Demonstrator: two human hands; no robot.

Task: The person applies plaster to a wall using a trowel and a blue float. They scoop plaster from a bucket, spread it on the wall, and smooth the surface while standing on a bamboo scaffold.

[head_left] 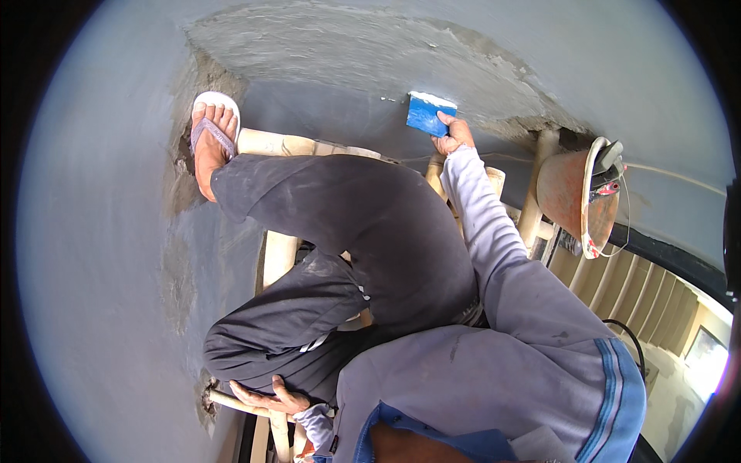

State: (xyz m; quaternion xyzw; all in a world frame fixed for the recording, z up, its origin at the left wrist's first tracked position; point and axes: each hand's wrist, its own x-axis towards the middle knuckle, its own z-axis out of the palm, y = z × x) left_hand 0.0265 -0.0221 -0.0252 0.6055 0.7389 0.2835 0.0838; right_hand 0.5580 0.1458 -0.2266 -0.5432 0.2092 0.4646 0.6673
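Observation:
My right hand point(455, 136) grips a blue putty spreader point(427, 114), thumb laid across its face. White paste lines the spreader's far edge, which is at the grey wall point(370, 54); whether it touches I cannot tell. A few white specks of paste show just left of the blade. Down at the lower left, my left hand point(272, 397) lies against my bent knee in dark trousers, fingers stretched and apart, holding nothing. Close to that hand are pale bamboo poles point(247, 405).
I sit on a bamboo scaffold point(282, 144), one foot in a flip-flop point(216, 139) braced at the left wall. An orange-stained bucket point(562, 189) with tools inside hangs at the right. A cord point(679, 176) runs along the wall. Stairs point(633, 289) lie below right.

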